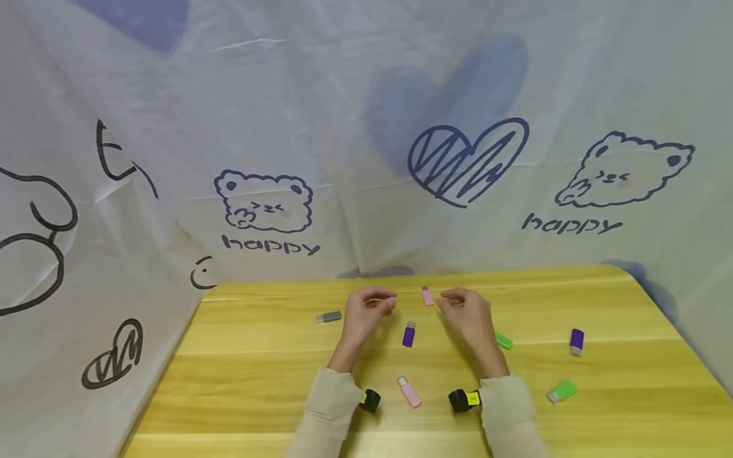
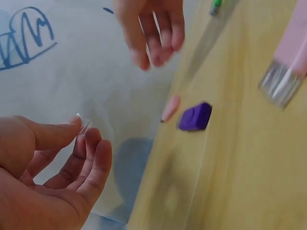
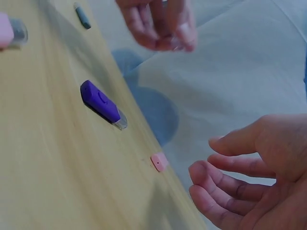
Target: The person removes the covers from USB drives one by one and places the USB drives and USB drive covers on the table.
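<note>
In the left wrist view my left hand [image 2: 57, 167] pinches a small clear plastic cap [image 2: 85, 126] between thumb and fingertip. My right hand [image 1: 471, 317] hovers over the far part of the table, fingers loosely bent with nothing between them; its thumb and fingertips stand apart in the right wrist view. Between the hands lies a pink USB flash drive [image 1: 427, 296], near the table's far edge. Closer in is a purple flash drive [image 3: 100, 102] with a clear end. Another pink flash drive [image 1: 409, 392] rests between the forearms.
A grey flash drive [image 1: 329, 317] lies left of my left hand. To the right are a green drive [image 1: 504, 341] partly behind my wrist, a second green drive [image 1: 562, 391] and a purple drive [image 1: 576, 341]. A printed cloth [image 1: 355, 152] hangs behind the wooden table [image 1: 240, 381].
</note>
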`<action>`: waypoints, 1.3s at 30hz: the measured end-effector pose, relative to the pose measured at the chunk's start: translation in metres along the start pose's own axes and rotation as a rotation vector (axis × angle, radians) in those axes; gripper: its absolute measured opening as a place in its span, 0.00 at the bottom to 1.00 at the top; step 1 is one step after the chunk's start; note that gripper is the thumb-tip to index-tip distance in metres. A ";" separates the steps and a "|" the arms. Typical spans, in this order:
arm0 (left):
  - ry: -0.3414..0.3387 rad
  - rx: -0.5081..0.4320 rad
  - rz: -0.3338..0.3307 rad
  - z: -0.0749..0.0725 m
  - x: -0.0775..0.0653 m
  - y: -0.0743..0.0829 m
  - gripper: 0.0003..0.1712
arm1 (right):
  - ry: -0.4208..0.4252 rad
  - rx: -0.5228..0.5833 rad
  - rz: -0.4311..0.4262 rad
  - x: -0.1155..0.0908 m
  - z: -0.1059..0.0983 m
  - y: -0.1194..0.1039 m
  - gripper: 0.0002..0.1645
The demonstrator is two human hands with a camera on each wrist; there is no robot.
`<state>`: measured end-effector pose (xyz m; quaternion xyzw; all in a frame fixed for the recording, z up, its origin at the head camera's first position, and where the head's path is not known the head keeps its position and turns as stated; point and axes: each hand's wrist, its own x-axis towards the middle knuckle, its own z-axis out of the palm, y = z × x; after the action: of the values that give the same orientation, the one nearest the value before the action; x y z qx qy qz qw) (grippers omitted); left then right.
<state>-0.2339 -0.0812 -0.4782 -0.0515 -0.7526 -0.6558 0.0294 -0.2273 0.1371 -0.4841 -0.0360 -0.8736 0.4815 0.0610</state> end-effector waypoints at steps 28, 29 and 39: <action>-0.206 0.468 0.013 0.033 0.057 -0.020 0.03 | 0.010 0.080 0.064 -0.013 -0.007 0.015 0.15; -0.220 0.497 0.023 0.035 0.059 -0.020 0.03 | 0.009 0.080 0.065 -0.013 -0.007 0.015 0.15; -0.264 0.641 0.064 0.041 0.067 -0.022 0.02 | 0.005 0.056 0.063 -0.013 -0.008 0.016 0.15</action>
<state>-0.3017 -0.0406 -0.4977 -0.1475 -0.9157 -0.3724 -0.0332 -0.2130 0.1509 -0.4940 -0.0632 -0.8580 0.5073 0.0491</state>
